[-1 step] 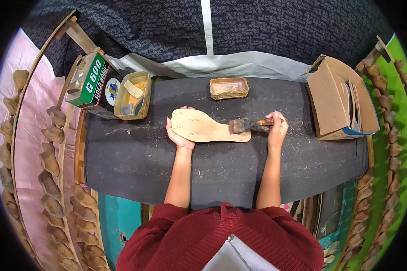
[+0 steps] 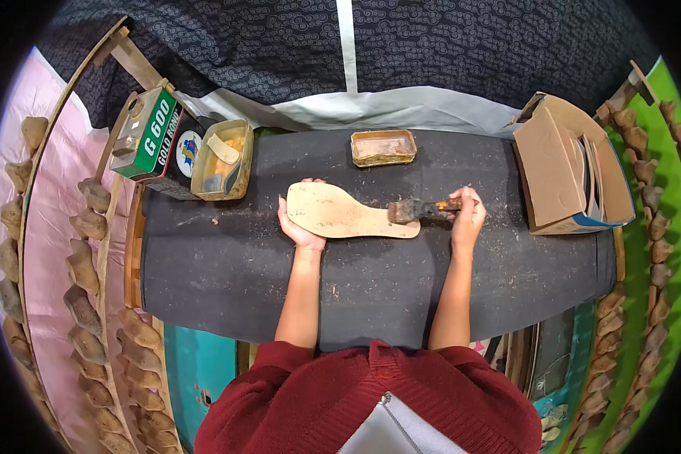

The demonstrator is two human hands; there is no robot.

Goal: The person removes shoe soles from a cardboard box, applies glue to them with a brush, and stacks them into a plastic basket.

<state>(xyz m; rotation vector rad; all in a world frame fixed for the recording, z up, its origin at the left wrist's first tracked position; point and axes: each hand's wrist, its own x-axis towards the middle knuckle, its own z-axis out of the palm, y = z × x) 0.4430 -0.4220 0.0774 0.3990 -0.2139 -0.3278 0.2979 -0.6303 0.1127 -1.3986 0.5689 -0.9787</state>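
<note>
A pale tan shoe sole [image 2: 340,213] lies sideways above the dark table, its broad end to the left. My left hand [image 2: 303,223] supports that broad end from below and at its left edge; most of the fingers are hidden beneath it. In my right hand [image 2: 465,216] is a worn brush [image 2: 431,208], gripped by its handle. The dark bristles rest on or just over the narrow end of the sole; contact is hard to tell. Small brown marks dot the sole's upper face.
A green and black metal can [image 2: 155,144] and a yellowish tub [image 2: 223,163] with scraper-like pieces stand at back left. A shallow rectangular tin [image 2: 384,147] sits at the back middle. An opened cardboard box [image 2: 560,166] occupies the right. Wooden shoe lasts [image 2: 83,265] line racks on both sides.
The brush and my right hand have shifted slightly to the right along the narrow end. My left hand and the sole stay in place.
</note>
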